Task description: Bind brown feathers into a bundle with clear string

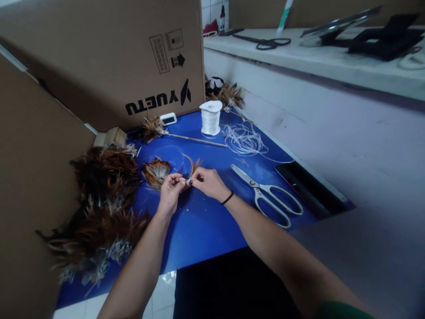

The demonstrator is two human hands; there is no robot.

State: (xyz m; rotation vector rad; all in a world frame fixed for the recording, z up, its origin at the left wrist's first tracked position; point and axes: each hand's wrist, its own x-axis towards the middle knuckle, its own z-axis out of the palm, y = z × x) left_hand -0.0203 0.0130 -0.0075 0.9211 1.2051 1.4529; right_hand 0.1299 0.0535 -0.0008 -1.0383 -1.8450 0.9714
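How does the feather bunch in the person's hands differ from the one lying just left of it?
The held bunch is pinched by the left hand and right hand; the lying bunch rests untouched on the blue table. The held bunch shows only a few slim feathers, while the lying bunch looks fuller and wider. Both show brown feathers.

A cardboard box printed "YUETU" upside down stands behind a small white digital display; black scissors lie on the white ledge.
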